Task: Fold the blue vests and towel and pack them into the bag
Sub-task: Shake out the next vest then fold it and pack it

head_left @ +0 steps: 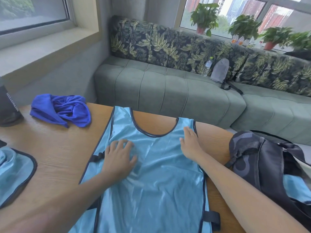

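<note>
Wooden tabletop [55,148] with light grain fills the near view. Flat on it at centre lies a shiny light-blue vest with dark piping [151,190], neck hole pointing away. Left hand [118,158] presses flat on the vest's chest, fingers spread, grasping nothing. Right hand [191,143] rests flat near the right shoulder strap, fingers straight, also released. Second light-blue vest [13,172] lies at the left table edge, partly cut off. Black patterned backpack [265,165] sits on the right, touching the table edge, with light-blue fabric showing inside. Crumpled royal-blue towel [62,109] lies further back on the left, beside a dark container [8,106]. Beyond: grey-green tufted sofa [168,91] with leaf-print backrest, clear plastic bottle [207,66], potted plants [204,17] on the window sill.
</note>
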`<control>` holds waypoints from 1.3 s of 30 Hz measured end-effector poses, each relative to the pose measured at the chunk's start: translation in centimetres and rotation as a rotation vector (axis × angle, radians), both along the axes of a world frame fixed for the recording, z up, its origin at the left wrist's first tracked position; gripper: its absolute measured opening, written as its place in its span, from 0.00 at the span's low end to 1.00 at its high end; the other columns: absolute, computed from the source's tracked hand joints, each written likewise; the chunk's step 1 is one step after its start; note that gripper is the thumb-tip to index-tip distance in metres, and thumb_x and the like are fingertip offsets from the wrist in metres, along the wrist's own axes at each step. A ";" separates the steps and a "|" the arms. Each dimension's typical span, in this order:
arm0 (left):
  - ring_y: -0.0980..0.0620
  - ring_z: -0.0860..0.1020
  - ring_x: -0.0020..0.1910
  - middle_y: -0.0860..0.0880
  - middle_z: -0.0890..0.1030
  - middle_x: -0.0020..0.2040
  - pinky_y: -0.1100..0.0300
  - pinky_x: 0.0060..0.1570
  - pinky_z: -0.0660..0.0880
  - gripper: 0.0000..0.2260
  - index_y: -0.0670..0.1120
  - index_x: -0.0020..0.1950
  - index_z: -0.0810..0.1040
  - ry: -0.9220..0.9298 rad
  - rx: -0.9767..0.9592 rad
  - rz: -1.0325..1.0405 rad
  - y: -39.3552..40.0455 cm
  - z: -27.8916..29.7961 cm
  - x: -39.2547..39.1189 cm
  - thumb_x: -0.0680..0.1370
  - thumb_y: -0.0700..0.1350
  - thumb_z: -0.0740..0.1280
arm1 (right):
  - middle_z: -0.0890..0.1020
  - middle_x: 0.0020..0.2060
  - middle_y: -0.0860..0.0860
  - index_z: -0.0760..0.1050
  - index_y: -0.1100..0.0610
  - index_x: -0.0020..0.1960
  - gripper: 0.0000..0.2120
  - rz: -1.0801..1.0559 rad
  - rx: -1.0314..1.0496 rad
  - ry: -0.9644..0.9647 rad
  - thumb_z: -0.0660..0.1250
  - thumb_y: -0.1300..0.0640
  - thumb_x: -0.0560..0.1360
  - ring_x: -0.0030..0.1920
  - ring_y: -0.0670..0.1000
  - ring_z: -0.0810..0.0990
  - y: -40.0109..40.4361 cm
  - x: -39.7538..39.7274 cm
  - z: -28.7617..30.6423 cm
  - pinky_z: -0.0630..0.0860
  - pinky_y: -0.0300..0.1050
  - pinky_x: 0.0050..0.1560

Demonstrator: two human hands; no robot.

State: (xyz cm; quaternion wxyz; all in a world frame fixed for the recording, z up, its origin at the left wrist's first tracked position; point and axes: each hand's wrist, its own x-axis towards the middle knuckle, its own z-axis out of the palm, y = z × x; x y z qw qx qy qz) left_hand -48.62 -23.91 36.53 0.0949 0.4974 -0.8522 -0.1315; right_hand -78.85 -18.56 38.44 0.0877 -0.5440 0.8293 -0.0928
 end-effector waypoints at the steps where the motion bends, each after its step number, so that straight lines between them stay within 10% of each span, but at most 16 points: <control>1: 0.47 0.65 0.73 0.52 0.70 0.73 0.50 0.71 0.61 0.25 0.53 0.70 0.72 -0.011 -0.029 -0.021 -1.3 0.3 -0.5 0.77 0.59 0.52 | 0.53 0.82 0.55 0.50 0.61 0.82 0.28 -0.005 -0.022 -0.031 0.53 0.53 0.86 0.81 0.54 0.51 -0.7 0.0 -0.2 0.51 0.49 0.80; 13: 0.44 0.49 0.82 0.49 0.51 0.84 0.46 0.77 0.49 0.38 0.61 0.83 0.46 -0.236 -0.029 -0.042 -8.7 -0.6 4.2 0.74 0.72 0.34 | 0.47 0.83 0.49 0.44 0.51 0.83 0.34 -0.150 0.167 0.187 0.37 0.35 0.82 0.82 0.52 0.42 0.3 -4.9 -1.3 0.40 0.55 0.80; 21: 0.45 0.47 0.83 0.45 0.52 0.84 0.51 0.79 0.49 0.31 0.46 0.84 0.51 -0.113 -0.038 -0.111 2.2 4.7 4.7 0.85 0.57 0.57 | 0.59 0.80 0.55 0.57 0.58 0.81 0.27 -0.067 -0.131 -0.185 0.54 0.49 0.86 0.80 0.53 0.55 7.5 4.2 2.0 0.53 0.50 0.79; 29: 0.41 0.47 0.82 0.50 0.44 0.84 0.44 0.78 0.51 0.38 0.56 0.84 0.41 -0.314 0.061 -0.218 11.5 1.0 11.2 0.75 0.68 0.35 | 0.36 0.80 0.41 0.38 0.43 0.82 0.36 0.169 0.104 -0.008 0.34 0.29 0.78 0.79 0.42 0.33 21.5 11.8 -1.3 0.41 0.48 0.81; 32: 0.42 0.62 0.79 0.49 0.58 0.83 0.39 0.70 0.67 0.29 0.59 0.83 0.50 -0.321 -0.080 -0.183 10.1 -0.6 16.0 0.82 0.63 0.46 | 0.34 0.80 0.42 0.37 0.42 0.82 0.40 0.135 0.152 0.069 0.26 0.26 0.74 0.77 0.41 0.28 24.1 8.9 -2.0 0.35 0.45 0.79; 39: 0.42 0.63 0.79 0.45 0.68 0.79 0.41 0.71 0.68 0.28 0.51 0.81 0.63 -0.347 -0.139 -0.131 9.5 -0.2 20.0 0.81 0.51 0.63 | 0.37 0.81 0.44 0.39 0.45 0.83 0.40 0.086 0.146 0.099 0.28 0.28 0.75 0.79 0.44 0.31 25.4 9.2 -0.1 0.35 0.44 0.79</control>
